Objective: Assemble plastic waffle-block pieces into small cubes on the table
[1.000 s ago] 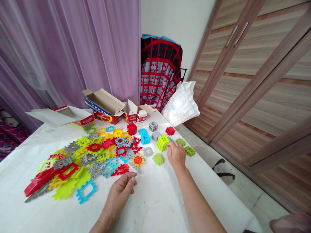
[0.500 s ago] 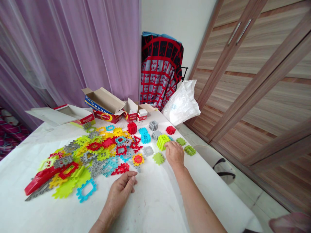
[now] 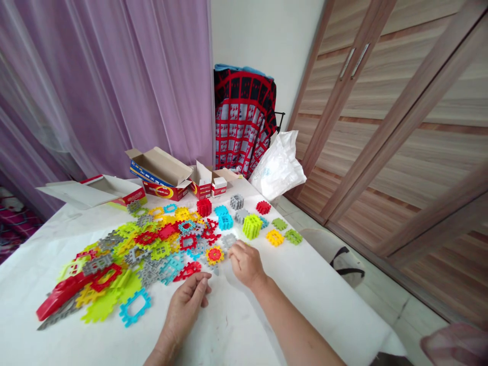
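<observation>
My right hand (image 3: 247,263) is low over the table, its fingers curled, beside a flat grey interlocking piece (image 3: 229,240). Whatever its fingertips may hold is hidden. My left hand (image 3: 187,299) rests on the white cloth with loosely bent fingers and holds nothing. Closest to it lies a red piece (image 3: 187,271) at the edge of a heap of mixed interlocking plastic pieces (image 3: 152,254). A yellow piece with a red centre (image 3: 215,255) sits between the hands. Beyond my right hand stands a lime-green stack (image 3: 252,226), with a yellow piece (image 3: 275,237) to its right.
Green pieces (image 3: 293,236) lie near the right table edge. Red (image 3: 204,207), blue (image 3: 225,220) and grey stacks (image 3: 237,202) stand farther back. Open cardboard boxes (image 3: 163,168) line the far side, beside a white plastic bag (image 3: 276,168). A wooden wardrobe (image 3: 366,127) is at right.
My right hand has moved left and toward me, away from the lime-green stack. A yellow piece now shows right of that stack. The flat green piece before it is no longer visible.
</observation>
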A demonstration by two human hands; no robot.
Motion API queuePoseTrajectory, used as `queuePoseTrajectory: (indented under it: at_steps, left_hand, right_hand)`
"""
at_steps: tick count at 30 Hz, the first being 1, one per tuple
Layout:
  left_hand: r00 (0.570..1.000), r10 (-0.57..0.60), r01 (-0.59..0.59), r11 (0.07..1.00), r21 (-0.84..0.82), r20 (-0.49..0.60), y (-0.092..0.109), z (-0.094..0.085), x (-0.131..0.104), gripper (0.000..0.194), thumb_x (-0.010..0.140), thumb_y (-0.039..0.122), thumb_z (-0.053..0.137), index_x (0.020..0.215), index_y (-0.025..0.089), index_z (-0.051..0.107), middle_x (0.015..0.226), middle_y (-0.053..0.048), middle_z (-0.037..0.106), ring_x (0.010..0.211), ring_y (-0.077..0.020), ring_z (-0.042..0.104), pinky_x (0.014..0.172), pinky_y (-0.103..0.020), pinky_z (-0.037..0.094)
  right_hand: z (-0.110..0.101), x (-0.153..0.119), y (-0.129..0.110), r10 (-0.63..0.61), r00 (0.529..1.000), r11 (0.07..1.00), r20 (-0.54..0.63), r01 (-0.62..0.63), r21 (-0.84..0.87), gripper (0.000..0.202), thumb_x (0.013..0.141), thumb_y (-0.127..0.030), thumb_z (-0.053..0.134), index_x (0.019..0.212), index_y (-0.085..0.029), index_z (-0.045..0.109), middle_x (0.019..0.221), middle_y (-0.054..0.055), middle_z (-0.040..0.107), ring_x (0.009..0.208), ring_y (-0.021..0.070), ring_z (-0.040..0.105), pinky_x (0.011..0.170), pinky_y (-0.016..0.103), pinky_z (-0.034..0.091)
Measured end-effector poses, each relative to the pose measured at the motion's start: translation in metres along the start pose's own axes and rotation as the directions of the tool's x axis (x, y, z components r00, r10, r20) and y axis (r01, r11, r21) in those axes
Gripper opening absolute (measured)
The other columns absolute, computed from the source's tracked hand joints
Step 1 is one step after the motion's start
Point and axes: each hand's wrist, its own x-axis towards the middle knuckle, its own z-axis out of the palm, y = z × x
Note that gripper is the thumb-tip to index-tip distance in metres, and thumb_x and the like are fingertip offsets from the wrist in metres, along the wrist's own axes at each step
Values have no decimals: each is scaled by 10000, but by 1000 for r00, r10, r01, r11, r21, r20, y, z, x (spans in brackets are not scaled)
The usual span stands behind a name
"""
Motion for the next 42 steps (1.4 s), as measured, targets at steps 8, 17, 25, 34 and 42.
queuePoseTrajectory:
  at_steps: [8, 17, 25, 34, 42]
  left_hand:
    - [998, 49, -49, 999, 3, -46, 3, 1, 0, 525, 648, 669, 610, 868, 193, 635, 583, 50, 547, 403, -79, 436, 322, -187, 233]
    - [988, 81, -85, 996, -28, -131, 3, 0, -1, 576, 622, 708, 618, 863, 185, 645, 573, 50, 541, 405, -84, 435, 325, -189, 245]
    - [932, 190, -177, 982, 72, -308, 3, -16, 4, 581, 647, 721, 575, 853, 181, 629, 543, 47, 551, 414, -103, 467, 383, -216, 352]
    - [928, 272, -171, 918, 358, -254, 2, -50, -24, 488, 659, 674, 553, 792, 215, 656, 507, 37, 589, 432, -146, 536, 464, -264, 449]
    - [903, 324, -132, 833, 537, -281, -1, -58, -33, 365, 700, 567, 503, 778, 249, 663, 512, 30, 620, 436, -167, 565, 492, -274, 467]
  right_hand:
    - [14, -1, -26, -53, 996, 999, 66, 52, 8, 208, 793, -99, 462, 815, -207, 638, 810, 30, 632, 772, 155, 565, 716, 246, 409]
    - [22, -14, -41, 37, 994, 998, 98, -42, 50, 200, 844, -135, 446, 922, -225, 606, 842, 6, 673, 803, 145, 613, 686, 224, 420]
    - [24, -13, -42, 79, 991, 995, 111, -86, 53, 185, 841, -153, 445, 876, -226, 612, 841, -2, 693, 801, 146, 635, 670, 224, 414]
    - [18, -13, -48, 194, 968, 981, 159, -189, -44, 178, 855, -194, 474, 845, -239, 646, 790, -10, 723, 708, 150, 654, 596, 225, 368]
    - [17, -15, -46, 214, 965, 976, 151, -216, -3, 216, 838, -177, 484, 869, -250, 685, 787, -2, 741, 702, 155, 670, 600, 221, 370]
